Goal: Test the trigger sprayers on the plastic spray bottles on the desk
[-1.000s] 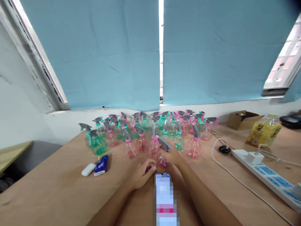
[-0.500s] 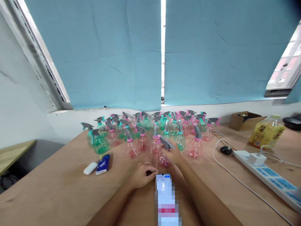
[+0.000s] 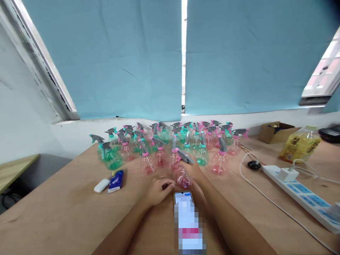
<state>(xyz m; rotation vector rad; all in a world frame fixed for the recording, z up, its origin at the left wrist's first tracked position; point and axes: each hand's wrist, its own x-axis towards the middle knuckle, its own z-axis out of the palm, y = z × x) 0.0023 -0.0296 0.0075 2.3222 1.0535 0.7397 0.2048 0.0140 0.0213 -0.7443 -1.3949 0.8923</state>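
My right hand (image 3: 191, 168) is closed around the neck of a clear pink spray bottle (image 3: 184, 180) with a grey trigger head. That bottle stands just beyond a lit phone (image 3: 183, 196), whose screen is partly blurred out. Near the phone's upper left corner my left hand (image 3: 158, 189) rests on the table, fingers curled in toward the thumb, with nothing visible in them. Behind both hands stand many upright spray bottles, among them a pink one (image 3: 220, 163), another pink one (image 3: 148, 164) and a green one (image 3: 113, 160).
To the left on the wooden table (image 3: 66, 205) lie a white case (image 3: 102, 185) and a blue packet (image 3: 115, 181). On the right are a power strip (image 3: 302, 198) with cables, a black round object (image 3: 254, 164), a yellow drink jug (image 3: 299, 146) and an open cardboard box (image 3: 277, 134).
The head view has tilted down and shifted slightly. My right hand and its pink spray bottle have moved a little to the left, and the left hand stays curled beside the phone.
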